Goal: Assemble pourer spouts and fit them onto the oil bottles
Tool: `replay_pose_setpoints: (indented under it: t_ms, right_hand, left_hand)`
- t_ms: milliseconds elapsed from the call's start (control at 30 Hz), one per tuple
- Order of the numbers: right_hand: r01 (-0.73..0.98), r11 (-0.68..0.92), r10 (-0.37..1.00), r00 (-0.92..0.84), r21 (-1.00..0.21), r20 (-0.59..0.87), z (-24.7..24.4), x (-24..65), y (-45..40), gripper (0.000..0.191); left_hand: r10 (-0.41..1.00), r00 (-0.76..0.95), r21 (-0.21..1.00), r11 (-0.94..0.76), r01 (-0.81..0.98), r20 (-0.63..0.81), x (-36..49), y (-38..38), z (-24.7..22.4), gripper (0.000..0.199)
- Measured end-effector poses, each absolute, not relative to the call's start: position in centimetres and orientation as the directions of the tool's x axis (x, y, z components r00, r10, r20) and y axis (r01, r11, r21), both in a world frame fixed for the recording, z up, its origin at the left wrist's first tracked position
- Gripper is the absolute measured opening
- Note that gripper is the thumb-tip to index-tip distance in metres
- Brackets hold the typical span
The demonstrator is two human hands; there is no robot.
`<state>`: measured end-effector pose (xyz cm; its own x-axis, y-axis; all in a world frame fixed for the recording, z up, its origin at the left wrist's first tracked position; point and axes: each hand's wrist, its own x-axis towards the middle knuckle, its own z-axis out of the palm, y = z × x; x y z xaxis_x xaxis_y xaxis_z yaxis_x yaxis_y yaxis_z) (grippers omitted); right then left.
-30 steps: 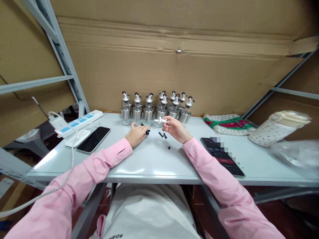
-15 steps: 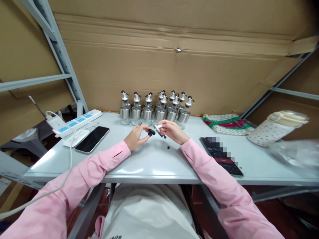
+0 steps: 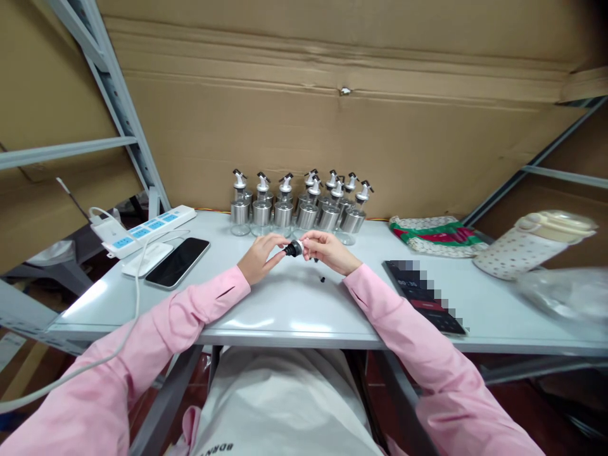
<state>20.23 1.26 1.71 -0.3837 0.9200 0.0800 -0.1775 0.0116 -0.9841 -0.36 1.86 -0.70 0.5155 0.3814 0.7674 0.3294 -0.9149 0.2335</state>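
Observation:
My left hand (image 3: pixel 261 257) pinches a black ribbed stopper (image 3: pixel 291 249) between thumb and fingers. From the other side my right hand (image 3: pixel 331 251) grips a white pourer spout (image 3: pixel 301 246), mostly covered by the fingertips. Stopper and spout meet end to end above the table; whether they are fully joined I cannot tell. A small black piece (image 3: pixel 322 279) lies on the table below my right hand, and another dark part shows partly under those fingers. Behind both hands stand several glass bottles with steel sleeves (image 3: pixel 306 216) and white-and-black pourer tops.
At the left lie a phone (image 3: pixel 178 263), a white charger pad (image 3: pixel 147 258) and a power strip (image 3: pixel 148 232) with a trailing cable. To the right are a second phone (image 3: pixel 424 297), a patterned pouch (image 3: pixel 437 236), a dotted flask (image 3: pixel 532 244) and a clear plastic bag (image 3: pixel 565 292).
The stopper and the white spout, apart before, are now brought together. My hands have drawn closer to each other.

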Motion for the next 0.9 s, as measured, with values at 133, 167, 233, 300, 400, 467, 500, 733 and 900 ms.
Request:
replay_pose_setpoints:
  t_ms: [133, 167, 233, 300, 400, 467, 500, 733, 900]
  right_hand:
    - [-0.183, 0.011, 0.917, -0.391, -0.983, 0.083, 1.68, 20.1, 1.23, 0.031]
    - [-0.183, 0.004, 0.913, -0.399, -0.983, 0.078, 1.67, 20.08, 1.23, 0.031]
    - [-0.177, -0.012, 0.908, -0.415, -0.984, 0.064, 1.64, 20.08, 1.24, 0.031]
    - [-0.171, -0.023, 0.905, -0.422, -0.985, 0.052, 1.61, 20.12, 1.24, 0.03]
    - [-0.165, -0.043, 0.901, -0.432, -0.985, 0.034, 1.59, 20.21, 1.21, 0.03]
    - [-0.159, -0.06, 0.892, -0.451, -0.985, 0.018, 1.63, 20.27, 1.16, 0.03]
    - [-0.153, -0.067, 0.887, -0.461, -0.986, 0.011, 1.65, 20.29, 1.15, 0.031]
    - [-0.111, -0.062, 0.858, -0.513, -0.992, 0.004, 1.74, 20.34, 1.11, 0.031]
    - [-0.134, -0.064, 0.847, -0.531, -0.989, 0.017, 1.8, 20.05, 0.93, 0.032]
  left_hand:
    - [0.403, 0.501, 0.285, -0.911, 0.297, 0.766, -0.28, 1.87, -0.77, 0.02]
    - [0.401, 0.501, 0.292, -0.913, 0.284, 0.767, -0.26, 1.85, -0.78, 0.02]
    - [0.38, 0.497, 0.284, -0.923, 0.259, 0.78, -0.24, 1.82, -0.79, 0.019]
    - [0.348, 0.492, 0.258, -0.935, 0.243, 0.798, -0.24, 1.78, -0.79, 0.017]
    - [0.304, 0.491, 0.21, -0.948, 0.237, 0.817, -0.24, 1.68, -0.79, 0.015]
    - [0.281, 0.493, 0.184, -0.954, 0.237, 0.823, -0.24, 1.6, -0.8, 0.014]
    - [0.273, 0.495, 0.175, -0.956, 0.237, 0.825, -0.25, 1.56, -0.82, 0.014]
    - [0.228, 0.524, 0.158, -0.972, 0.175, 0.821, -0.21, 1.57, -0.95, 0.013]
    - [0.257, 0.523, 0.181, -0.965, 0.192, 0.813, -0.31, 1.88, -1.01, 0.014]
